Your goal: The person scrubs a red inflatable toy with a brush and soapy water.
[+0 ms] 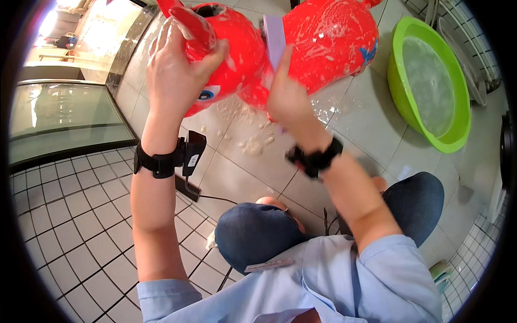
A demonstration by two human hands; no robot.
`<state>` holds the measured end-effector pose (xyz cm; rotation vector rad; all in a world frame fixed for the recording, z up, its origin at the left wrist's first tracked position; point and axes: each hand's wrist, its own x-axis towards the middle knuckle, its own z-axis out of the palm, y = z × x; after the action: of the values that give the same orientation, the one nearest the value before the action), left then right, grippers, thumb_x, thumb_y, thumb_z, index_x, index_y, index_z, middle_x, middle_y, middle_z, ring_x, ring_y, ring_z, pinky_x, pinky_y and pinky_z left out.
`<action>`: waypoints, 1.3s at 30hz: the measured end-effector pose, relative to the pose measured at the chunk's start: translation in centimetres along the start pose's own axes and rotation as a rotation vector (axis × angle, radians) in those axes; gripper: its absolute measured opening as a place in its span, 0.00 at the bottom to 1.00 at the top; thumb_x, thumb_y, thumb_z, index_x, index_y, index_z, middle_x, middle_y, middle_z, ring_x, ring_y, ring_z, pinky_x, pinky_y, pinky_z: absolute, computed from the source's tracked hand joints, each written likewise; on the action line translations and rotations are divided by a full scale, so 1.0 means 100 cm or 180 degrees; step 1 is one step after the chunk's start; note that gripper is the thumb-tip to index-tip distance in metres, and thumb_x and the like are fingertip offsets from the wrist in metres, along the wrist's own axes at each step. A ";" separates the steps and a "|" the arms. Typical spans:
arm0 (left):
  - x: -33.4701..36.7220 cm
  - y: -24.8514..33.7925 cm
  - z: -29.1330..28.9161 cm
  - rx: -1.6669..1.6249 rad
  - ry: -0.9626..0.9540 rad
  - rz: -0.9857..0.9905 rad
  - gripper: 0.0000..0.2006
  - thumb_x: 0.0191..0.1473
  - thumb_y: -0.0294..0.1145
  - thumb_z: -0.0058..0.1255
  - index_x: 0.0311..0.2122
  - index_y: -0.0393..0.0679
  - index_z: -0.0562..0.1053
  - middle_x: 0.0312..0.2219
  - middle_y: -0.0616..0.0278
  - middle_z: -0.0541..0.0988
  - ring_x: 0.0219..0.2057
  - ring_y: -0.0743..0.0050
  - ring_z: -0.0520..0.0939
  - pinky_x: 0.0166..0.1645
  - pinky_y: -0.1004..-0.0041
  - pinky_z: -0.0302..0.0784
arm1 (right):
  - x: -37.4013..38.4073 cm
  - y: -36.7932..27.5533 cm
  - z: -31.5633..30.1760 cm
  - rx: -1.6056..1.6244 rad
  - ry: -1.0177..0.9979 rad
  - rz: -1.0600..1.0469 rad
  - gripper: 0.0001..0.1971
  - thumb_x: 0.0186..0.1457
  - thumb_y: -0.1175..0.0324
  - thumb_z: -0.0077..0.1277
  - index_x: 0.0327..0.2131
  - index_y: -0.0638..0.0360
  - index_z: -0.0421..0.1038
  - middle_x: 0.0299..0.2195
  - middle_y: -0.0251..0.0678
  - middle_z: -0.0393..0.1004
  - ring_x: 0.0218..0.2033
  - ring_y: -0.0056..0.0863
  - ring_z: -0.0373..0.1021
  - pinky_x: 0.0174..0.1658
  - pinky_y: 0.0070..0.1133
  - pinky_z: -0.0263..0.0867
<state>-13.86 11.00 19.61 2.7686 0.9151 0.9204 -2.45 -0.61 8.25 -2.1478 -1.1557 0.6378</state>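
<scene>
A shiny red inflatable bouncy animal (328,46) with a painted eye and soap suds on its skin fills the top of the view. My left hand (175,72) is closed around one of its ears, at the head's left side. In my right hand (290,99), slightly blurred, is a long, flat purple brush (275,40). The brush rests against the toy's neck, between head and body; its working side is mostly hidden. Black straps with small devices circle both wrists.
A lime-green basin (398,81) of cloudy, sudsy water stands at the right. Foam and wet spots lie on the grey floor tiles (237,167). A glass-sided partition (70,121) is at the left, beside white tiles. My knees are bent below; a thin cable runs near the left one.
</scene>
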 end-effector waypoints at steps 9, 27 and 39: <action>-0.006 0.000 -0.001 -0.0324 -0.0070 -0.0281 0.27 0.41 0.38 0.60 0.48 0.42 0.68 0.34 0.60 0.77 0.40 0.56 0.76 0.47 0.64 0.69 | 0.030 0.035 -0.013 -0.0411 0.0252 -0.0188 0.39 0.46 0.76 0.42 0.59 0.79 0.33 0.22 0.56 0.73 0.26 0.47 0.74 0.30 0.37 0.70; 0.001 -0.001 0.003 0.0035 0.0168 -0.0308 0.31 0.40 0.35 0.60 0.52 0.40 0.66 0.35 0.56 0.77 0.41 0.53 0.75 0.48 0.63 0.69 | 0.082 0.186 -0.140 -0.1266 0.0581 0.0378 0.40 0.48 0.74 0.40 0.62 0.67 0.30 0.24 0.60 0.72 0.27 0.57 0.70 0.34 0.42 0.66; -0.010 -0.015 0.002 0.0054 0.0206 -0.0144 0.28 0.46 0.25 0.53 0.55 0.33 0.63 0.37 0.54 0.76 0.35 0.71 0.75 0.45 0.71 0.70 | 0.040 0.101 -0.061 -0.1408 -0.0445 -0.1531 0.42 0.47 0.77 0.41 0.64 0.54 0.30 0.17 0.52 0.71 0.18 0.49 0.70 0.23 0.41 0.66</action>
<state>-15.15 11.68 18.51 2.7346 0.9955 1.0051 9.27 -3.29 4.92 -2.0610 -1.9572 0.3365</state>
